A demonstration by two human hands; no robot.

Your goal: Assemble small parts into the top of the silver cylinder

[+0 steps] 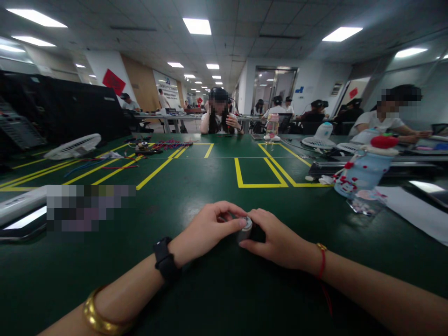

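A small grey cylinder (pixel 245 232), metallic in look with a ringed top, stands slightly tilted at the green table's middle. What kind of object it is I cannot make out. My left hand (pixel 217 224) pinches its top edge between thumb and forefinger. From the other side, my right hand (pixel 275 234) curls around its body, the thumb low on the near side and the fingers behind. Part of the cylinder is hidden by the fingers.
Yellow tape lines (pixel 261 185) mark the green table (pixel 168 298). On the right stand a blue bottle (pixel 367 170), a small packet (pixel 366 205) and white paper (pixel 416 210). Cables (pixel 171 147) and a white fan (pixel 75 145) lie far left. A person (pixel 220 116) sits opposite.
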